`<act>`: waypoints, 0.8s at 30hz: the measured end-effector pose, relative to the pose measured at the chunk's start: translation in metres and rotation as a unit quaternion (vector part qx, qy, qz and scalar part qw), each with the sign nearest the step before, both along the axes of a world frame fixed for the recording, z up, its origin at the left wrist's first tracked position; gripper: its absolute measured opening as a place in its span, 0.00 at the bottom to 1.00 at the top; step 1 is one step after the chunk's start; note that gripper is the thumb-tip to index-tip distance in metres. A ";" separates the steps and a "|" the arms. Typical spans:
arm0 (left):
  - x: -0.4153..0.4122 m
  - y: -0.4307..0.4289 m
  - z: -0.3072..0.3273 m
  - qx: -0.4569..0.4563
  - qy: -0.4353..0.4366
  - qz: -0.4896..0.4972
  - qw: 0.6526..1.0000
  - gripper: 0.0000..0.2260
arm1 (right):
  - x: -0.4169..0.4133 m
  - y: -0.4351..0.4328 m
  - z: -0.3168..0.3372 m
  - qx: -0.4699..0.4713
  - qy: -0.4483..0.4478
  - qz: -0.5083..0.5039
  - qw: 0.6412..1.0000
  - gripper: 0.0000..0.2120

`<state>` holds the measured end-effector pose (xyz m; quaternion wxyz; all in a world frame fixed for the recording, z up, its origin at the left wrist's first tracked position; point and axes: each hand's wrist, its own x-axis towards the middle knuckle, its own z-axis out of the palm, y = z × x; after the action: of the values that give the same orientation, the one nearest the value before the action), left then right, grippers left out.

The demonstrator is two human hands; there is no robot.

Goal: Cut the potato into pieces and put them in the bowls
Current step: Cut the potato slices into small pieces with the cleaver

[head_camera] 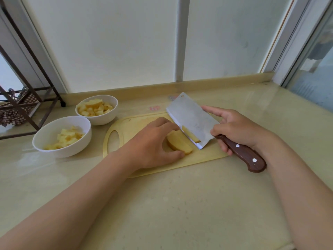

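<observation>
Potato [179,144] wedge is pinned on cutting board [203,158] by left hand [153,143], thumb and fingers curled round it; cleaver [191,120] is gripped by right hand [236,129]; a slice clings to the blade; fingertips near the edge risk being nicked if the wedge slips.

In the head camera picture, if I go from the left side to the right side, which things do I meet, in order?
metal rack → nearer bowl → farther bowl → left hand → potato → cleaver → right hand
</observation>
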<state>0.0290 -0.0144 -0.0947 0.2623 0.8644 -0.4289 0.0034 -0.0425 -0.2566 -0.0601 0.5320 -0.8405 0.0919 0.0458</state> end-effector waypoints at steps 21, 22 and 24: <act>-0.001 -0.007 -0.003 0.060 -0.134 -0.113 0.983 0.19 | -0.001 -0.009 0.000 0.031 -0.059 -0.051 0.996 0.37; -0.001 -0.007 -0.003 0.051 -0.127 -0.118 0.983 0.19 | 0.000 -0.012 0.000 0.038 -0.066 -0.063 0.995 0.37; -0.001 -0.007 -0.002 0.044 -0.115 -0.125 0.985 0.18 | 0.002 -0.015 -0.002 0.054 -0.076 -0.080 0.992 0.37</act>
<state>0.0283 -0.0215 -0.0970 0.1714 0.8088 -0.5603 0.0509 -0.0407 -0.2720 -0.0616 0.5843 -0.8013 0.1157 -0.0560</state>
